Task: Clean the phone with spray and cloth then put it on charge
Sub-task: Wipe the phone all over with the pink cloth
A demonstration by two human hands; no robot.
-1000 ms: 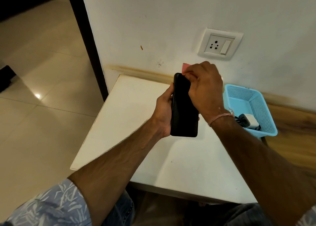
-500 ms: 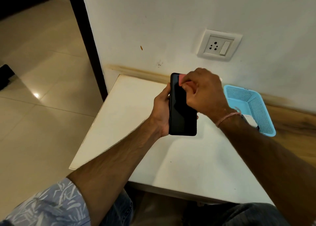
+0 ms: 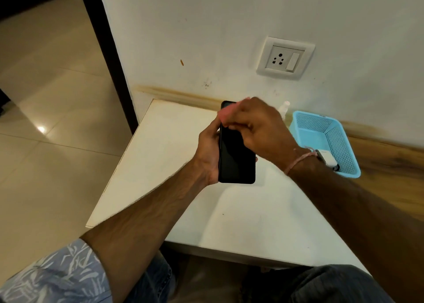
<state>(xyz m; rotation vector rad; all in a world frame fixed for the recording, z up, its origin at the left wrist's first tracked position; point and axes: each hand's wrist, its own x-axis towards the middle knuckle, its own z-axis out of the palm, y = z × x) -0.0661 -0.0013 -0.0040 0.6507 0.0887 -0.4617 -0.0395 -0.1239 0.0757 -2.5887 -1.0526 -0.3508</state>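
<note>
Your left hand grips the black phone by its edge, upright above the white table, screen toward you. Your right hand is closed on a pink cloth pressed to the phone's top (blurred there). The spray bottle stands behind the phone, beside the blue basket holding the charger.

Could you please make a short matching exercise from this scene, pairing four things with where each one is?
Things:
1. phone
2. pink cloth
3. white charger
4. wall socket

Places:
A. in the blue basket
B. on the wall above the table
C. gripped in the left hand
D. pinched in the right hand

Pairs: 1-C, 2-D, 3-A, 4-B
</note>
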